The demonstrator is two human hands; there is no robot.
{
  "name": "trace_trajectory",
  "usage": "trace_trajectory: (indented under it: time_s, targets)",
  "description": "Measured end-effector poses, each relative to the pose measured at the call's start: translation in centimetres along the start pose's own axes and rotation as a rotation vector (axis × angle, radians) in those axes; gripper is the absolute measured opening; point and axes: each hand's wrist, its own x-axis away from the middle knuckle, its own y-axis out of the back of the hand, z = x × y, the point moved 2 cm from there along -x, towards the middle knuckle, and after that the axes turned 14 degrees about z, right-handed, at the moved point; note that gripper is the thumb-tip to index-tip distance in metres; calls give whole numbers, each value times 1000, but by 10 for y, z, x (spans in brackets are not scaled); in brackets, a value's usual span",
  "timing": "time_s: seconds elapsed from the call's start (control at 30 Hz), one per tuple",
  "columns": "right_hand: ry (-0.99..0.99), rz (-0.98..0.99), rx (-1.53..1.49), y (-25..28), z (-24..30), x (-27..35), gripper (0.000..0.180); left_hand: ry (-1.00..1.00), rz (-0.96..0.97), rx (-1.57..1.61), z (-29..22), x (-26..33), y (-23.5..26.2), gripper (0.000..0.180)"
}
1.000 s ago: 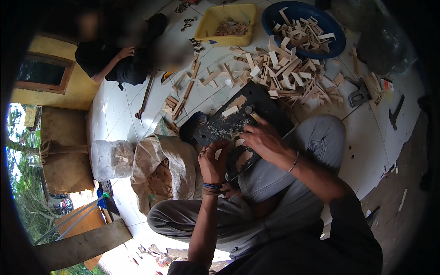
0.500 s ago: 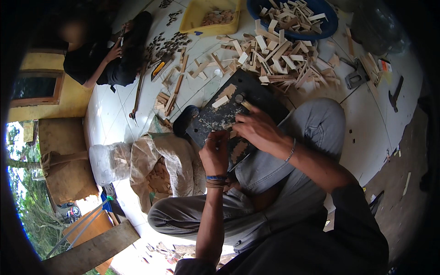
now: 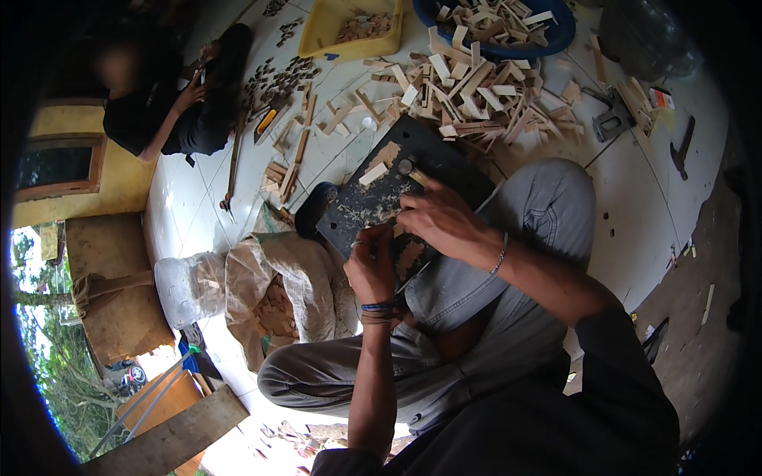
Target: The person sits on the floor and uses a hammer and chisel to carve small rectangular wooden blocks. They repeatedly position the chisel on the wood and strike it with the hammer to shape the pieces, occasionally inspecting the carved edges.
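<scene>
My left hand (image 3: 371,262) is closed, its fingertips pinched at the near edge of a black board (image 3: 345,208) beside my legs. Whatever it pinches is hidden. My right hand (image 3: 444,220) bends over the board with its fingers curled, the fingertips close to the left hand's. From beneath its knuckles comes a short wooden handle with a round end (image 3: 406,166), like a small hammer; whether the hand grips it I cannot tell. A small pale wood block (image 3: 373,174) lies on the board, among shavings and bare worn patches.
Ahead lies a heap of wood pieces (image 3: 476,95), with a blue basin (image 3: 556,36) and yellow tub (image 3: 349,47) behind. An open sack (image 3: 298,270) stands left. A hammer (image 3: 681,148) and staple gun (image 3: 613,121) lie right. Another person (image 3: 178,111) sits far left, hands together.
The whole view has shifted slightly. My hands stay close together over the board, with only slight finger movement. The block and round-ended handle keep their places on the board.
</scene>
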Motion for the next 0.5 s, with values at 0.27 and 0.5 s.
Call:
trace_trajectory:
  time_s: [0.27,0.5]
  targets:
    - [-16,52,9,7,2,-1,8,-30,-21,-5,1,0,-3,11]
    - [-2,26,11,6,1,-1,8,23,-26,-63,-2,3,-5,11]
